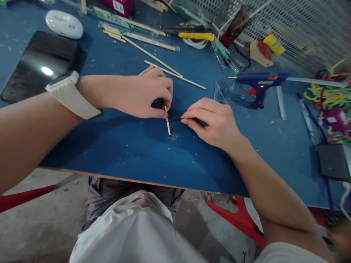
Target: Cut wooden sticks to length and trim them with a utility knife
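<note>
Between thumb and fingers, my left hand point(153, 93) pinches a short pale wooden stick point(168, 127), which points down toward the table edge. My right hand point(211, 120) is closed on a thin black strip point(174, 120), perhaps a wire or cord. The strip's left end meets the stick just below my left fingertips; whether it is wound around it or only touches it I cannot tell. Beyond my left hand lie two long thin sticks point(189, 81). To the right of my hands rests a blue glue gun point(260, 86) with a red trigger and a lit red light.
A black phone point(35, 65) and a white earbud case point(64, 24) lie at the left. Wrapped chopsticks point(142, 38), a yellow cutter point(196, 36) and a purple socket block point(117, 6) are at the back. Colourful pipe cleaners point(323, 91) and a black adapter point(333, 160) sit at the right.
</note>
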A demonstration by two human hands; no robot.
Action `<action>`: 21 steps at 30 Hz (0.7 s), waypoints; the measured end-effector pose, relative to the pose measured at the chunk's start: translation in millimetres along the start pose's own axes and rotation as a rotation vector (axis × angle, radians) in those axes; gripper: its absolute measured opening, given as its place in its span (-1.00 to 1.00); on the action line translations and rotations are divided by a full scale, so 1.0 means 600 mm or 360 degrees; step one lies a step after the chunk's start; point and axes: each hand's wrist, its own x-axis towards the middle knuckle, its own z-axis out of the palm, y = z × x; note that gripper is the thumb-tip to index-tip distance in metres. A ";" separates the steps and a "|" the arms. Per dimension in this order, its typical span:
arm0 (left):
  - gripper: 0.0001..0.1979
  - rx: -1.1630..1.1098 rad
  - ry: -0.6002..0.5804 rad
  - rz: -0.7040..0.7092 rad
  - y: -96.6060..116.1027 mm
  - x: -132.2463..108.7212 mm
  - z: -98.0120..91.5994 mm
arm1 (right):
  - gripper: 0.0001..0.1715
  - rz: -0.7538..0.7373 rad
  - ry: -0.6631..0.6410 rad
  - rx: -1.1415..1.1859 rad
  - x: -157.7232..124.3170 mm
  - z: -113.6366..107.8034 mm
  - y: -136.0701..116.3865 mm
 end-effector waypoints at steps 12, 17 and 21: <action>-0.40 0.0046 0.0057 0.0024 0.003 0.003 0.006 | -0.85 0.0061 -0.0042 0.0002 0.000 -0.002 -0.002; -0.41 0.0050 0.0062 0.0007 0.018 0.006 0.003 | -0.85 0.0074 -0.0038 0.0039 0.000 -0.002 -0.002; -0.38 0.0052 0.0059 0.0063 0.035 0.007 -0.006 | -0.81 0.0128 -0.0077 0.0044 0.000 -0.005 -0.001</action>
